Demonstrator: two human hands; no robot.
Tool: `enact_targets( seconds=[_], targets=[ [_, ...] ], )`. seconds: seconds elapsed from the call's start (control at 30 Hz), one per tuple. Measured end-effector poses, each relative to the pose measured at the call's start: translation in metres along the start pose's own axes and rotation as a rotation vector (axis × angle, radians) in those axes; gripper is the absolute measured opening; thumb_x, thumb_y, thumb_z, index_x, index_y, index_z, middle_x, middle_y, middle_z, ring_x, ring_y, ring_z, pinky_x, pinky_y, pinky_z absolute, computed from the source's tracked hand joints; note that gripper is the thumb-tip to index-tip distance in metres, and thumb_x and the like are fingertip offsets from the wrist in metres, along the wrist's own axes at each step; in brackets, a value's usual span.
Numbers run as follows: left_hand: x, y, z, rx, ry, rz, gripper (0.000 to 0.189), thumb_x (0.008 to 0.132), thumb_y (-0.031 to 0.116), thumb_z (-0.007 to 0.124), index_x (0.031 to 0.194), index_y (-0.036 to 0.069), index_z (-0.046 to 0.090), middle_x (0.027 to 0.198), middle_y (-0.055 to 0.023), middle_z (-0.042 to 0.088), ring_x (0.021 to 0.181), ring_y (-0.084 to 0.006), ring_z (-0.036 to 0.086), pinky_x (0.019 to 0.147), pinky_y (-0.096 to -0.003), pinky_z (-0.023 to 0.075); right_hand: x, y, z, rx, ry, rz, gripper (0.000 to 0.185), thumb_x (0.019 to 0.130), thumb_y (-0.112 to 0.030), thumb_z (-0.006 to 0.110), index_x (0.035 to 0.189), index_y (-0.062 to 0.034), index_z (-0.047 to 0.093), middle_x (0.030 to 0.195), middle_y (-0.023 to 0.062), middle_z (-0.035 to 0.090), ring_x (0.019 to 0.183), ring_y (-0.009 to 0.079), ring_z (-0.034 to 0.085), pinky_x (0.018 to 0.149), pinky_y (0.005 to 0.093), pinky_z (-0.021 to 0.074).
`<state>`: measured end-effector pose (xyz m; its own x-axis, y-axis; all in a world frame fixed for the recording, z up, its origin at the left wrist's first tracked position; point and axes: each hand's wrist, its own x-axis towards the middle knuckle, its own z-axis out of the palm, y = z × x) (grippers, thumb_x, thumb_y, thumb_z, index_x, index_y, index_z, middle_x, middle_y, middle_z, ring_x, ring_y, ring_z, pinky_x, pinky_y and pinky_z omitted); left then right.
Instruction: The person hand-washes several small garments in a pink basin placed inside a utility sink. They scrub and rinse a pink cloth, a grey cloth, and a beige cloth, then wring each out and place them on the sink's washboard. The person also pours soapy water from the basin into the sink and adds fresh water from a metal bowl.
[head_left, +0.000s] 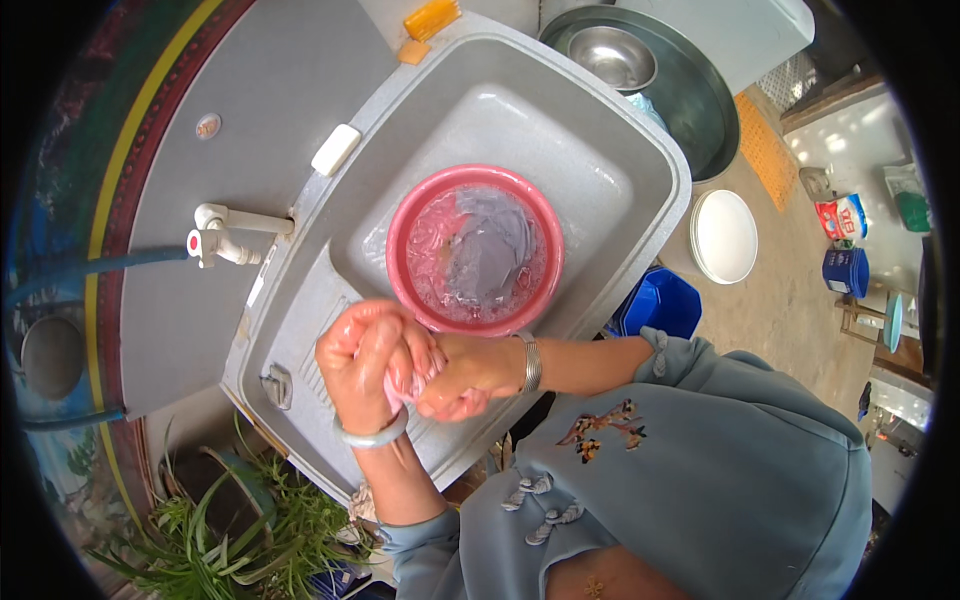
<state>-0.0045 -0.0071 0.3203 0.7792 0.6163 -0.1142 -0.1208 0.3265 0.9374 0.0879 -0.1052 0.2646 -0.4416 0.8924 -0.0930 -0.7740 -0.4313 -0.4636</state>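
Note:
My left hand (369, 346), with a pale bangle at its wrist, is closed around a bunched wet pink cloth (397, 394). My right hand (472, 371), with a silver band at the wrist, grips the same cloth from the other side. Most of the cloth is hidden between my wet fingers. Both hands are over the ribbed washboard part (319, 367) of a grey laundry sink (517, 112). Just beyond them stands a pink plastic basin (391, 251), where a grey cloth (491, 247) lies in sudsy water.
On the sink's rim are a white soap bar (336, 150), an orange-yellow brush (433, 19) and an orange soap piece (413, 52). A white plastic tap (217, 238) juts from the wall side. White buckets (724, 236), a blue bin (664, 304) and a large metal tub (701, 112) stand beyond.

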Motion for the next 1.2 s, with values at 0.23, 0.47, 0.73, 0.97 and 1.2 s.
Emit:
enact_targets(
  seconds=[0.23, 0.47, 0.73, 0.97, 1.2],
  targets=[
    [0.04, -0.069, -0.027, -0.045, 0.285, -0.114, 0.026, 0.097, 0.016, 0.052, 0.082, -0.004, 0.057, 0.044, -0.0037, 0.042, 0.037, -0.014, 0.04, 0.04, -0.0288, 0.0358, 0.036, 0.021, -0.066, -0.983, 0.623, -0.18, 0.025, 0.065, -0.021, 0.069, 0.07, 0.0022, 0.06, 0.064, 0.0165, 0.06, 0.058, 0.0255, 0.06, 0.054, 0.0356, 0.0472],
    [0.052, -0.14, -0.056, -0.035, 0.58, -0.164, 0.028, 0.098, 0.016, 0.051, 0.074, 0.001, 0.054, 0.045, -0.0036, 0.043, 0.036, -0.0133, 0.037, 0.038, -0.029, 0.0362, 0.059, 0.057, -0.124, -1.191, 0.874, -0.034, 0.033, 0.067, -0.024, 0.07, 0.078, 0.0062, 0.066, 0.078, 0.0292, 0.064, 0.081, 0.0387, 0.066, 0.071, 0.0428, 0.0515],
    [0.016, -0.14, -0.104, 0.536, 0.619, -0.109, 0.025, 0.092, 0.019, 0.062, 0.078, -0.001, 0.059, 0.051, -0.0062, 0.053, 0.041, -0.0147, 0.05, 0.04, -0.0284, 0.0397, 0.053, 0.062, -0.115, -1.088, 0.532, 0.119, 0.063, 0.067, -0.041, 0.076, 0.107, 0.0056, 0.06, 0.103, 0.0259, 0.064, 0.099, 0.0365, 0.062, 0.084, 0.0389, 0.0494],
    [-0.08, -0.123, -0.193, 1.629, 0.561, -0.378, 0.046, 0.087, 0.039, 0.062, 0.11, 0.0, 0.058, 0.091, -0.021, 0.066, 0.089, -0.0395, 0.062, 0.078, -0.0508, 0.047, 0.007, 0.035, -0.184, -1.725, 1.144, 0.448, 0.091, 0.073, -0.055, 0.068, 0.143, -0.0087, 0.031, 0.152, 0.0241, 0.018, 0.137, 0.0456, 0.021, 0.105, 0.0612, 0.0273],
    [-0.089, -0.171, -0.173, 1.563, 0.539, 0.159, 0.036, 0.085, 0.017, 0.065, 0.114, -0.003, 0.057, 0.132, -0.0233, 0.049, 0.119, -0.0432, 0.046, 0.099, -0.0518, 0.0375, 0.0, 0.061, -0.235, -2.028, 0.524, 0.515, 0.081, 0.072, -0.031, 0.074, 0.143, -0.0194, 0.037, 0.155, 0.0232, 0.012, 0.136, 0.0459, 0.025, 0.101, 0.0642, 0.0287]
  ],
)
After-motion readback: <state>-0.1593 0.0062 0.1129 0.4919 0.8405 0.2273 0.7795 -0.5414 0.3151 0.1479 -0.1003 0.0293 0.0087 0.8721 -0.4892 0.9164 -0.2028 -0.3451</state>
